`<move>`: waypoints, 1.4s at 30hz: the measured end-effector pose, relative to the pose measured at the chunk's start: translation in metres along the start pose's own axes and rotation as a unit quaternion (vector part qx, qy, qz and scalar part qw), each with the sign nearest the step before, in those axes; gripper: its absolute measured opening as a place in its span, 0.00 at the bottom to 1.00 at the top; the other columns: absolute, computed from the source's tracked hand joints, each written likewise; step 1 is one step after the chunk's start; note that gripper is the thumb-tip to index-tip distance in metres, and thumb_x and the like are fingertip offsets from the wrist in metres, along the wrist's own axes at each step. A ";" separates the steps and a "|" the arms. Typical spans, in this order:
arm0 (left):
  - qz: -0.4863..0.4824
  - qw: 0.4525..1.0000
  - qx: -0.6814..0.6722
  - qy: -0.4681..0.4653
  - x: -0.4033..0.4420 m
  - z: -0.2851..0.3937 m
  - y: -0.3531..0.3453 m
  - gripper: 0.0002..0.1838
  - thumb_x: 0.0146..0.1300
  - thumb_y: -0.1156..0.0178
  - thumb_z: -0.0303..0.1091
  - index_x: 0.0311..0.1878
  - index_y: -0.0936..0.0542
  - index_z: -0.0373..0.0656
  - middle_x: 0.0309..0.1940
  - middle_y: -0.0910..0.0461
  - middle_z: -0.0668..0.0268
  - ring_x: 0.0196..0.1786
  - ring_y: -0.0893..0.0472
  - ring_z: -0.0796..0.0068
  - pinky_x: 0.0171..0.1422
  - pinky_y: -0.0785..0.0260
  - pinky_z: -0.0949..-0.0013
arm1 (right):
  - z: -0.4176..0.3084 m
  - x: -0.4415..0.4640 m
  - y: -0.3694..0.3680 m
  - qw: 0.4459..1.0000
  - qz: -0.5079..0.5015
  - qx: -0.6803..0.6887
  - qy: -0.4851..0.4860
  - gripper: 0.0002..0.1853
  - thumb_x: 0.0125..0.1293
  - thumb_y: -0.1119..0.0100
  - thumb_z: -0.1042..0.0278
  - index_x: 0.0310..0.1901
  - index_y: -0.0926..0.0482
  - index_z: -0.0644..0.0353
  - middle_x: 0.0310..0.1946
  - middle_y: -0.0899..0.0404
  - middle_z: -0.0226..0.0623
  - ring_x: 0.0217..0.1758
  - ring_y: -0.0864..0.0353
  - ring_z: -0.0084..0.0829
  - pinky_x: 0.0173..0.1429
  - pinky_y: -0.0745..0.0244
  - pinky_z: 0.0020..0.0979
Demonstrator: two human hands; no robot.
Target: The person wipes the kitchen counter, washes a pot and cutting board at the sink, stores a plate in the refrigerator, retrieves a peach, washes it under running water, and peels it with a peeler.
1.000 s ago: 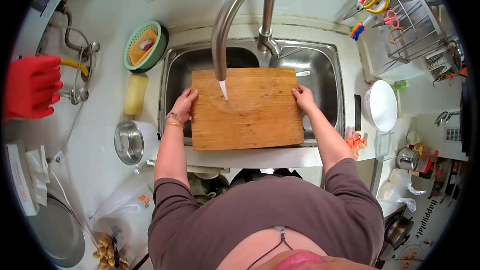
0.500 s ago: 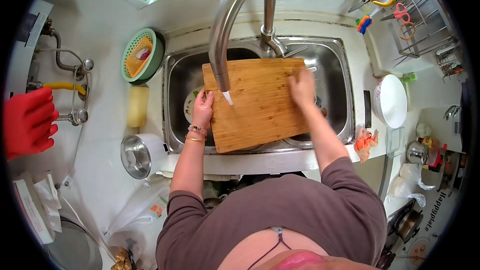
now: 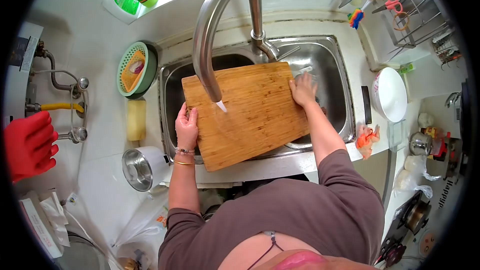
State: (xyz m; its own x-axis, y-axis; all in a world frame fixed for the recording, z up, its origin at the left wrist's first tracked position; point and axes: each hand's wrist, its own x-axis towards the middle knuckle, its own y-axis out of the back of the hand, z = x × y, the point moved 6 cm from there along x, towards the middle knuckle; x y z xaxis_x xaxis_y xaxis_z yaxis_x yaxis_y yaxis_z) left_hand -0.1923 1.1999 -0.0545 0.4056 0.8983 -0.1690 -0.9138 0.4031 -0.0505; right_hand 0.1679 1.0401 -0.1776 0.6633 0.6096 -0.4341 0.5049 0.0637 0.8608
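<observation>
A wooden cutting board (image 3: 255, 115) lies tilted over the double sink (image 3: 340, 70), its near left corner reaching past the front rim. At the board's left edge, my left hand (image 3: 186, 130) grips it, with the thumb up and bracelets on the wrist. My right hand (image 3: 303, 90) rests against the right edge, fingers spread out over the right basin. Above the board arches a steel faucet (image 3: 205, 55), and a short stream of water (image 3: 221, 106) falls from it onto the wood. The board hides much of both basins.
Left of the sink are a green colander (image 3: 122, 72), a yellowish block (image 3: 135, 120) and a metal pot (image 3: 137, 170). A red glove (image 3: 30, 145) hangs far left. At right stand a white bowl (image 3: 390, 95), a black strip (image 3: 366, 105) and an orange crumpled bag (image 3: 367, 141).
The board has shifted left and toward me, with my left hand along its edge. My right hand, blurred before over the board's upper right, now rests at its right edge with fingers spread.
</observation>
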 end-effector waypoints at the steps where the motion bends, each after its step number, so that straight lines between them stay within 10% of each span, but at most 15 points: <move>1: -0.004 1.000 0.006 -0.006 0.002 0.000 0.003 0.20 0.69 0.50 0.28 0.62 0.35 0.31 0.51 0.24 0.62 0.49 0.24 0.78 0.54 0.31 0.75 | -0.002 -0.005 0.010 1.000 0.023 0.001 -0.011 0.36 0.72 0.71 0.44 0.71 0.55 0.65 0.74 0.68 0.45 0.78 0.72 0.37 0.75 0.74 0.49; 3: -0.003 0.999 0.032 -0.004 0.003 0.005 0.002 0.20 0.69 0.50 0.28 0.62 0.35 0.31 0.49 0.23 0.62 0.48 0.24 0.79 0.53 0.31 0.76 | -0.015 -0.022 0.018 0.997 0.066 0.008 -0.038 0.37 0.71 0.69 0.44 0.71 0.56 0.66 0.74 0.67 0.46 0.78 0.72 0.38 0.75 0.75 0.52; 8: -0.006 1.000 0.015 -0.008 -0.001 0.009 0.002 0.19 0.69 0.50 0.28 0.61 0.34 0.31 0.49 0.23 0.62 0.47 0.23 0.79 0.52 0.30 0.75 | -0.134 -0.078 -0.007 0.940 0.089 0.088 0.317 0.41 0.66 0.58 0.43 0.69 0.52 0.69 0.72 0.59 0.53 0.77 0.63 0.45 0.76 0.67 0.42; 14: -0.014 0.999 0.047 -0.020 -0.007 0.009 -0.002 0.20 0.69 0.50 0.28 0.61 0.35 0.30 0.49 0.23 0.61 0.47 0.23 0.79 0.52 0.30 0.76 | -0.070 -0.019 0.032 0.983 -0.039 0.136 0.116 0.38 0.69 0.63 0.43 0.71 0.53 0.63 0.73 0.58 0.44 0.77 0.62 0.37 0.76 0.65 0.44; 16: -0.005 0.997 0.065 -0.029 -0.012 0.007 0.003 0.20 0.69 0.50 0.28 0.62 0.35 0.31 0.50 0.23 0.61 0.48 0.24 0.78 0.53 0.31 0.75 | -0.013 0.011 0.011 0.979 0.067 0.165 -0.096 0.40 0.69 0.63 0.41 0.70 0.52 0.68 0.73 0.59 0.49 0.77 0.63 0.42 0.76 0.64 0.43; 22: 0.000 0.998 0.051 -0.029 -0.012 0.011 0.013 0.19 0.70 0.51 0.29 0.61 0.33 0.31 0.52 0.24 0.64 0.51 0.26 0.78 0.56 0.34 0.74 | -0.106 -0.083 -0.019 0.937 0.119 0.103 0.312 0.40 0.65 0.56 0.44 0.68 0.48 0.70 0.72 0.55 0.53 0.76 0.58 0.44 0.76 0.63 0.40; 26: 0.012 0.996 0.083 -0.023 -0.028 0.021 0.011 0.20 0.70 0.51 0.29 0.62 0.34 0.32 0.52 0.25 0.62 0.50 0.25 0.78 0.56 0.33 0.75 | -0.037 -0.011 0.007 0.971 -0.056 0.234 -0.005 0.41 0.67 0.60 0.40 0.69 0.52 0.68 0.72 0.56 0.52 0.76 0.60 0.43 0.76 0.67 0.41; 32: 0.014 0.998 0.065 -0.020 -0.036 0.024 0.018 0.20 0.70 0.51 0.30 0.63 0.35 0.32 0.52 0.25 0.62 0.49 0.25 0.78 0.55 0.32 0.75 | -0.121 -0.094 -0.005 0.952 0.111 0.047 0.281 0.42 0.67 0.66 0.38 0.70 0.54 0.68 0.73 0.60 0.49 0.77 0.65 0.45 0.75 0.70 0.51; 34: 0.023 0.997 0.067 -0.017 -0.037 0.024 0.024 0.20 0.70 0.52 0.30 0.63 0.35 0.32 0.52 0.25 0.62 0.49 0.25 0.78 0.55 0.32 0.75 | -0.110 -0.070 -0.010 0.962 0.052 0.024 0.269 0.42 0.67 0.66 0.38 0.70 0.54 0.68 0.73 0.61 0.47 0.77 0.66 0.44 0.75 0.68 0.49; 36: 0.035 0.996 0.080 -0.016 -0.042 0.024 0.028 0.19 0.70 0.52 0.29 0.62 0.35 0.32 0.52 0.25 0.63 0.50 0.25 0.78 0.55 0.33 0.75 | -0.047 -0.023 0.006 0.966 -0.041 0.256 0.004 0.43 0.67 0.66 0.37 0.70 0.57 0.67 0.74 0.63 0.46 0.77 0.66 0.42 0.75 0.67 0.48; 38: 0.038 0.997 0.070 -0.018 -0.039 0.027 0.030 0.19 0.71 0.53 0.29 0.62 0.35 0.32 0.52 0.25 0.63 0.50 0.25 0.78 0.55 0.33 0.75 | -0.013 -0.004 0.001 0.988 0.023 0.139 -0.067 0.43 0.68 0.66 0.37 0.71 0.58 0.68 0.74 0.62 0.46 0.77 0.65 0.40 0.75 0.66 0.48; 42: 0.053 0.997 0.059 -0.007 -0.044 0.014 0.037 0.19 0.70 0.51 0.30 0.61 0.34 0.32 0.51 0.24 0.63 0.50 0.25 0.78 0.55 0.33 0.75 | -0.112 -0.067 0.000 0.973 0.113 0.081 0.187 0.44 0.65 0.61 0.40 0.70 0.57 0.71 0.73 0.63 0.54 0.77 0.68 0.46 0.75 0.72 0.53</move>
State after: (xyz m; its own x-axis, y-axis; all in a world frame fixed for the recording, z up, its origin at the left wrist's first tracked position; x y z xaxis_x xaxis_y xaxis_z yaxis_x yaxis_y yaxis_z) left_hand -0.2439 1.1779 -0.0350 0.3086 0.9389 -0.1527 -0.9426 0.3233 0.0831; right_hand 0.0615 1.0872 -0.1186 0.5349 0.8405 -0.0865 0.4703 -0.2112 0.8569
